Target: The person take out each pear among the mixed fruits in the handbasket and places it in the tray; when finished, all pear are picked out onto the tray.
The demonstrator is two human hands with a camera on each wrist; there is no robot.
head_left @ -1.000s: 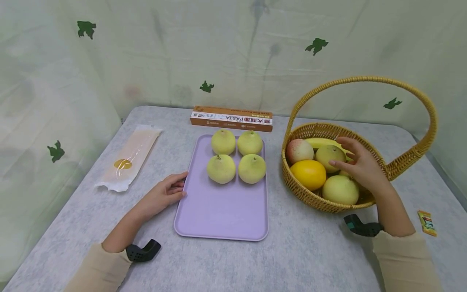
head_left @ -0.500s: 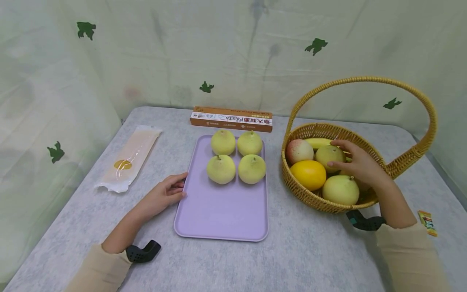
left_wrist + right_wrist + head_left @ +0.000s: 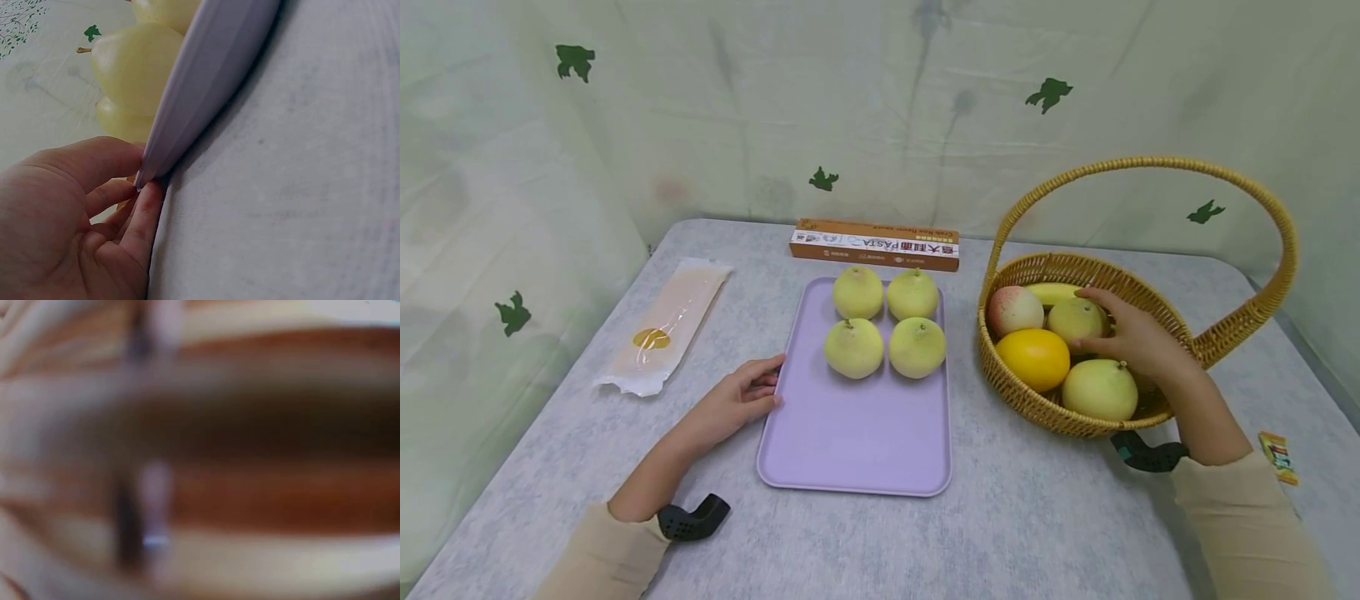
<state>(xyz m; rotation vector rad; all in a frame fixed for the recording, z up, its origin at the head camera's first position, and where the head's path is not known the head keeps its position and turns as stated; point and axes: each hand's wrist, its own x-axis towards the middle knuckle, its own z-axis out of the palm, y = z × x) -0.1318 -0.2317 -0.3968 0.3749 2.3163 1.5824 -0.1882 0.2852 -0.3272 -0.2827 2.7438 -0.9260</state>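
Observation:
In the head view my left hand [image 3: 730,407] is at the left edge of a lilac tray [image 3: 857,450]. The left wrist view shows its thumb and fingers pinching the tray's rim [image 3: 164,147]. Several yellow-green pears, among them a front pear [image 3: 917,347], stand in two rows on the tray's far half. My right hand [image 3: 1138,337] reaches into a wicker basket [image 3: 1037,411] and grips a round olive-green fruit [image 3: 1077,323], thumb in front and fingers behind. Around it lie a peach [image 3: 1015,310], a yellow oval fruit [image 3: 1033,358], a banana [image 3: 1051,292] and a pear [image 3: 1101,392]. The right wrist view is blurred.
The basket's tall handle [image 3: 1157,162] arches over the right forearm's side. A brown pasta box [image 3: 874,246] lies behind the tray. To the left is a clear-wrapped pale packet [image 3: 670,321]. A small yellow wrapped snack [image 3: 1278,457] lies at the right.
My right hand has moved slightly left and down, and its fingers have closed round the olive-green fruit. My left hand and the tray stay where they were.

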